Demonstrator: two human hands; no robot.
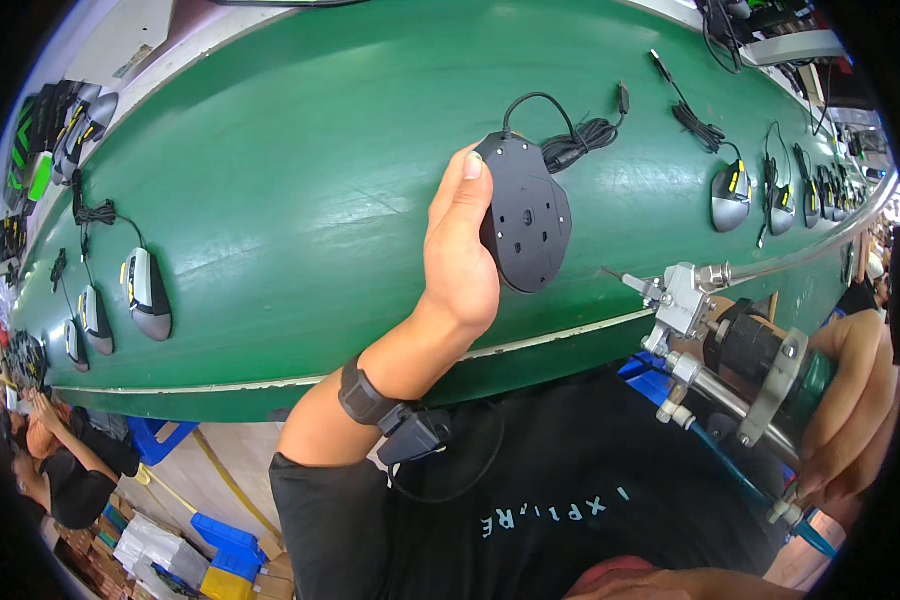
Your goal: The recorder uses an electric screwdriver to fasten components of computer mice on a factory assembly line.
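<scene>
My left hand (465,245) grips a computer mouse (527,225) by its left edge, thumb on top. The mouse is upside down, its black underside with several small holes facing up. Its bundled cable (582,143) lies just beyond it on the green belt, the plug pointing away. At the right, my right hand (850,410) is closed around a metal dispensing gun (685,300) with a thin needle tip. The tip points left toward the mouse, apart from it. A clear hose and a blue tube run from the gun.
The green conveyor belt (320,130) spans the view. Several grey-and-black mice with cables lie along it, one at the left (147,295) and one at the right (731,197). Co-workers (55,450) sit at the far left. Blue bins (228,540) and boxes stand below the belt.
</scene>
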